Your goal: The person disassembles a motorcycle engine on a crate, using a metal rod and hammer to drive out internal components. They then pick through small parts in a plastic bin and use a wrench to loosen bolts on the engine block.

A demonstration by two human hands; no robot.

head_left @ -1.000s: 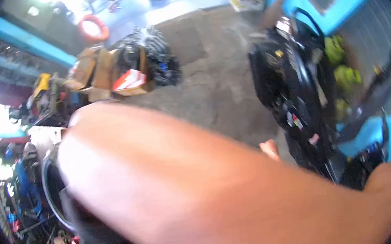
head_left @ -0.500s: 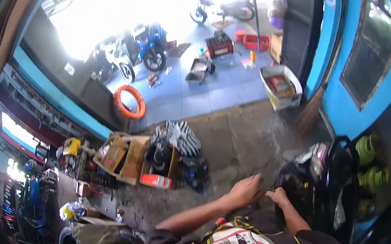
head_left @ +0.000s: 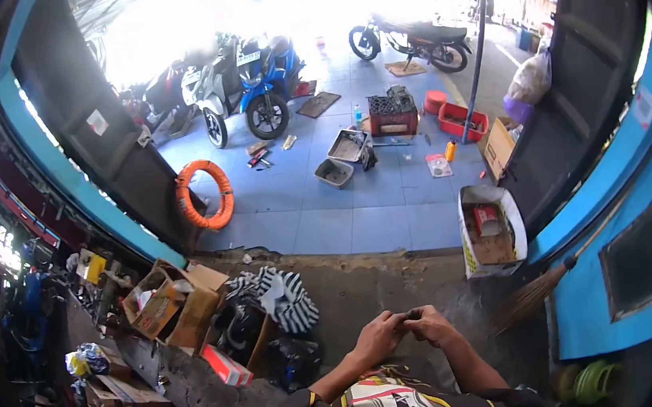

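Both of my hands meet in front of my chest at the bottom centre of the head view. My left hand [head_left: 380, 337] has its fingers curled in a pinch, and my right hand [head_left: 430, 327] is closed the same way right beside it. Between the fingertips is a small dark thing [head_left: 410, 316], too small to make out. Below the hands is my dark shirt with a white and red print [head_left: 401, 404].
Cardboard boxes [head_left: 185, 308], a striped cloth [head_left: 293, 302] and a black bag [head_left: 294, 360] lie to the left. A white bin [head_left: 496, 264] and a broom [head_left: 534, 296] stand right. Ahead are an orange tire [head_left: 204, 195], scooters [head_left: 262, 102], a motorcycle [head_left: 420, 38] and a red crate [head_left: 393, 123].
The view has shifted forward and up towards the tiled floor. My hands, apart before, have come together at the fingertips. The black bags at the right have left the view.
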